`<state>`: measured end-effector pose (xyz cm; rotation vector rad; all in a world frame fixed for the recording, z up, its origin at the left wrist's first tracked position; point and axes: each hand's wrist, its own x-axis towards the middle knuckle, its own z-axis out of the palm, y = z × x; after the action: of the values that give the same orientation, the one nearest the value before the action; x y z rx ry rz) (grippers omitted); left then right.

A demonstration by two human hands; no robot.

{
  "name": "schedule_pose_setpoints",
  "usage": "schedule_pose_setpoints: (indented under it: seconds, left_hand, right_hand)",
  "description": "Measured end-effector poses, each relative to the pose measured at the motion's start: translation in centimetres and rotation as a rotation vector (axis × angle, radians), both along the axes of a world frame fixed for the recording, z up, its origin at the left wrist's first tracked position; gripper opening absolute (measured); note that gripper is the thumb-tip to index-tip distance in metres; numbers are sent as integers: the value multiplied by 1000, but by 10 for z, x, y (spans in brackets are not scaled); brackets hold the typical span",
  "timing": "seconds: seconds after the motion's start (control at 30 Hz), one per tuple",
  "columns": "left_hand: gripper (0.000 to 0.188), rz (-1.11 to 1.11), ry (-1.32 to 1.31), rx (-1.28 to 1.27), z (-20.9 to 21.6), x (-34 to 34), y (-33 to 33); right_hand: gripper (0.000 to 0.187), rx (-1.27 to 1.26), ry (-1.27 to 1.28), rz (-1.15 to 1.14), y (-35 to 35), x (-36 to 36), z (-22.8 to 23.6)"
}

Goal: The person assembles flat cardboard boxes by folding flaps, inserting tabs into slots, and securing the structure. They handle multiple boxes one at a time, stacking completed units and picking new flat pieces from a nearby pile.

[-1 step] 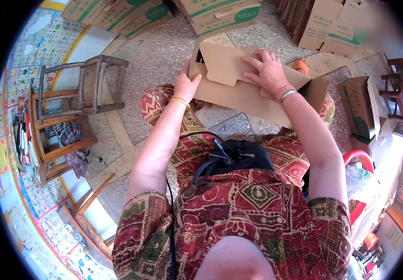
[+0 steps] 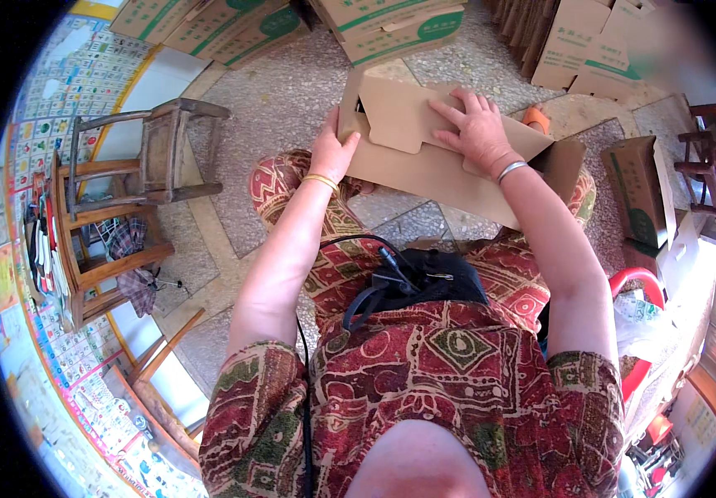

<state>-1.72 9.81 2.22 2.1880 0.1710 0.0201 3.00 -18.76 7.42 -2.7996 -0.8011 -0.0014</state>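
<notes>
A plain brown cardboard box rests above my lap, between my knees, with its flaps partly folded in. My left hand grips its left end, the thumb on the upper edge and the fingers round the outer side. Spread fingers of my right hand lie flat across a loose flap on the top. A dark gap shows at the upper left corner, beside that flap. The box's right end stands up past my right wrist. What lies inside is hidden.
Printed cartons and a stack of flattened cardboard stand at the far side. A wooden chair is on the left. To the right are another carton, a small dark stool and a red curved handle.
</notes>
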Motion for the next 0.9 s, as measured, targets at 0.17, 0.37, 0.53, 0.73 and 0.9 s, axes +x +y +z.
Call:
schedule_pose_setpoints:
  seconds: [0.17,0.37,0.53,0.73,0.9]
  left_hand:
    - [79,-162,-120,242,2,-1,-4]
    - [87,-325,-149,432,16,-3,-6]
    - [101,-427,-102,707,27,-1,-11]
    - [104,-431,-128,801,26,10,-25]
    - [102,-475,-175,770,22,18,-36]
  right_hand:
    - [54,-10,-87,22,0,-2,-7]
    - [54,-31,-94,20,-3,-2,-6]
    - [53,-22,-94,19,-2,0,-10]
    - [53,-81,-123,17,-2,12,-14]
    - [54,-109,-154,-15,0,18,-23]
